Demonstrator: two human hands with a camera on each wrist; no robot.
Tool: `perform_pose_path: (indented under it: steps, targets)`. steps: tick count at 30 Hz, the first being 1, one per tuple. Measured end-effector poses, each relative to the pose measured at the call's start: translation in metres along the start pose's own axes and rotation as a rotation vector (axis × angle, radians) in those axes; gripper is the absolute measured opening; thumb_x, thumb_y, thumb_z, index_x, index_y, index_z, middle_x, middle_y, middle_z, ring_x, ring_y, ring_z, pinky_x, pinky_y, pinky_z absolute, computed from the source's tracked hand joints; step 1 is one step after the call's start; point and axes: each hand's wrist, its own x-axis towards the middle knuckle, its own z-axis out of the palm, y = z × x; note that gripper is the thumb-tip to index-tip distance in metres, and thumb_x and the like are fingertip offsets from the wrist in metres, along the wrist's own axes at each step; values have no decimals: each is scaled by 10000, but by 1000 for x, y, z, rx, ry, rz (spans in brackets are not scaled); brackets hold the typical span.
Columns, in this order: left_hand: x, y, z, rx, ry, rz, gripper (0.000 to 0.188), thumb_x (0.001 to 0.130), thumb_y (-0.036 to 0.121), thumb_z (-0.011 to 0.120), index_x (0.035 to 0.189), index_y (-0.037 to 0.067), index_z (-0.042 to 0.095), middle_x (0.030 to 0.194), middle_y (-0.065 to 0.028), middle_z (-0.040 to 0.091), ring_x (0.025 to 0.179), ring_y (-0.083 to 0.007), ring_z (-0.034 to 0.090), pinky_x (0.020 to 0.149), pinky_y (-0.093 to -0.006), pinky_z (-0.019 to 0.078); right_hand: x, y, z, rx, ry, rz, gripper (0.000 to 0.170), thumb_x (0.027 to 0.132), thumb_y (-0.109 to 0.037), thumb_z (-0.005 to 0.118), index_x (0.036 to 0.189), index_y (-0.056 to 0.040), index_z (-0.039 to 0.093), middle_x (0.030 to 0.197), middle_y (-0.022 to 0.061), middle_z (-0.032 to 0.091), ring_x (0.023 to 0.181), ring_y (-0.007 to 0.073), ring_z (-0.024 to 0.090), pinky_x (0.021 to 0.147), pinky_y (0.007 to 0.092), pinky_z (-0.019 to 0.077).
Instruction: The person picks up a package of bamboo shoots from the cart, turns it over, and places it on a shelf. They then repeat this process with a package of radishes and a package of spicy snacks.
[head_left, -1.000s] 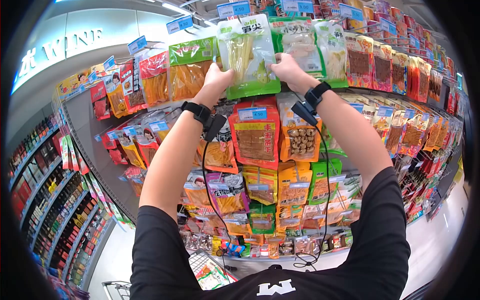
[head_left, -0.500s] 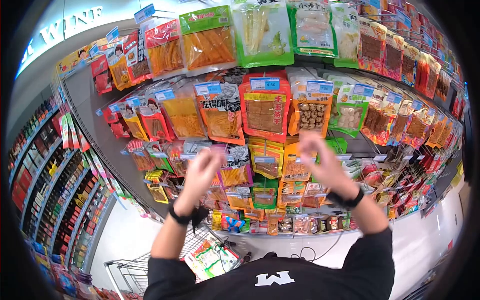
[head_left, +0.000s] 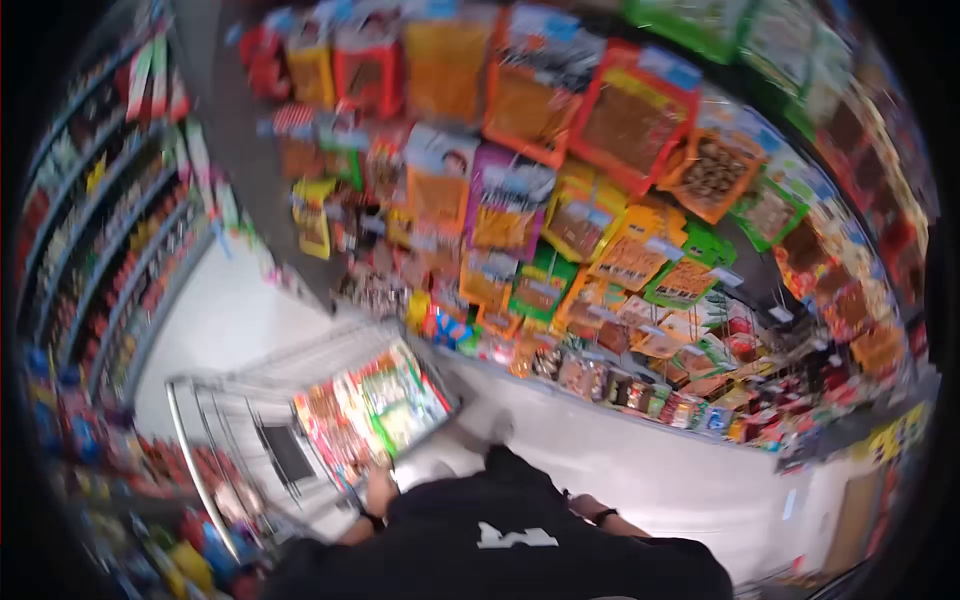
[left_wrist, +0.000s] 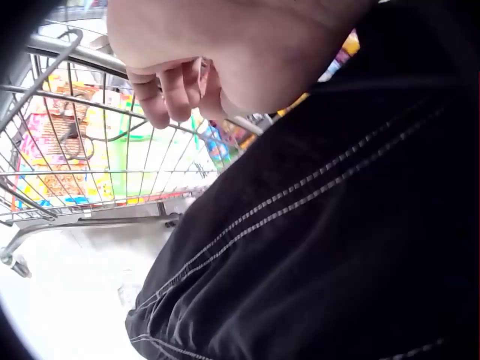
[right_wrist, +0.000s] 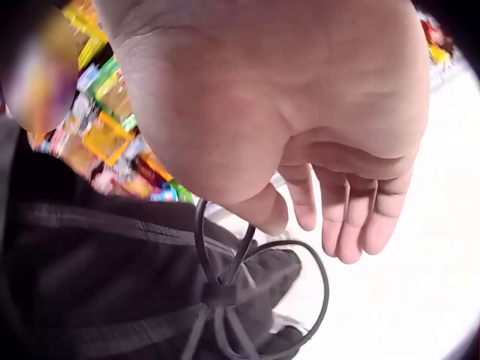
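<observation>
The left hand [head_left: 379, 490] hangs low by the shopping cart's near side in the head view. In the left wrist view that hand [left_wrist: 217, 60] has loosely bent fingers with nothing seen in them, close to the cart's wire side [left_wrist: 82, 135] and the dark trousers [left_wrist: 300, 225]. The right hand [head_left: 585, 505] is down beside the body in the head view. Its fingers hang loosely bent in the right wrist view, where the hand [right_wrist: 300, 112] holds nothing and a looped black cord [right_wrist: 326, 277] is seen below the thumb. Colourful packages [head_left: 370, 400] lie in the cart.
A rack of hanging snack packets [head_left: 640, 110] curves across the top and right. Shelves of bottles [head_left: 110, 250] stand at the left. The cart's handle [head_left: 195, 465] is at lower left, on a pale floor [head_left: 640, 450].
Both hands have come down from the bag on the upper rack to the body's sides. The head view has turned and tilted lower, showing more of the cart and floor.
</observation>
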Motion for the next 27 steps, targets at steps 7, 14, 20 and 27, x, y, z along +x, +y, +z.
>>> perform_pose_path:
  steps: [7,14,20,27]
  targets:
    - [-19,32,-57,-13,178,-105,287,695,-97,484,944,10,578,992,-203,505,973,-383,496,838,-451,424,-7,28,74,787,114,526,474,749,-285,718,1107,12,624,971,229,681,930,312,667,793,387,521]
    - [-25,28,-56,-12,313,-174,298,739,-82,500,1005,16,592,1045,-174,538,1036,-362,497,909,-424,419,-9,61,-103,1065,260,512,249,873,-81,524,1098,0,592,799,119,662,653,175,636,551,278,496]
    - [-36,75,-46,-187,98,-131,366,896,128,545,1255,60,523,1217,-191,509,1065,-364,512,950,-415,424,21,67,-176,1041,515,393,243,893,-123,516,1092,-3,586,736,94,646,630,150,614,528,272,477]
    - [-101,119,-23,-454,-124,-413,264,942,218,458,1009,36,637,797,-113,667,718,-195,637,688,-330,501,82,77,-150,984,49,309,208,882,-96,518,1069,-27,578,772,92,637,629,162,612,519,272,477]
